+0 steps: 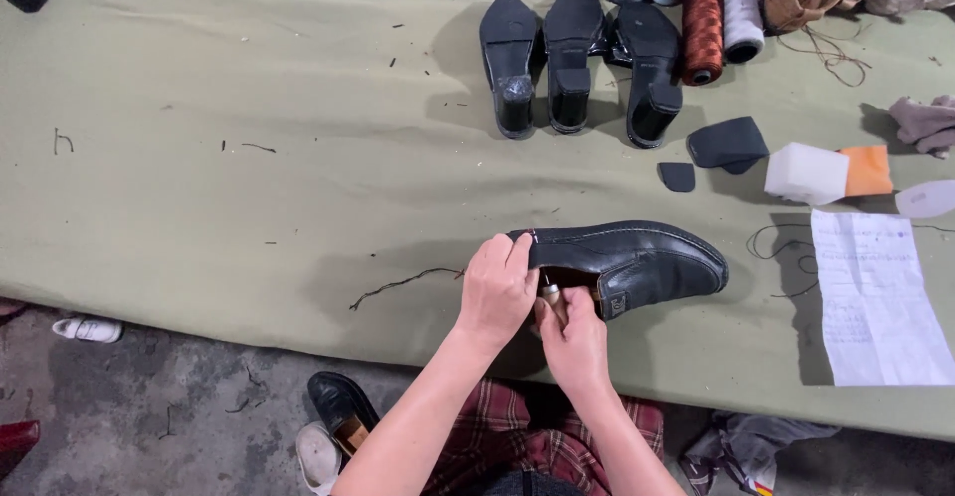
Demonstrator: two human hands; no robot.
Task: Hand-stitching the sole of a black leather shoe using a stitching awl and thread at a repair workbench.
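A black leather loafer [647, 257] lies on its side on the green cloth-covered table [249, 188], toe pointing right. My left hand [495, 292] grips the heel end of the shoe. My right hand [575, 342] sits just below the shoe's opening and holds a small tool with a wooden handle and metal tip [550, 295], its tip at the opening. A dark thread [403, 283] trails left from the shoe across the cloth.
Three black heeled soles [572, 58] lie at the back, beside thread spools [703, 28]. Black leather pieces [726, 143], a white and orange foam block [826, 171] and a written paper sheet [875, 297] are on the right. Shoes lie on the floor [333, 421].
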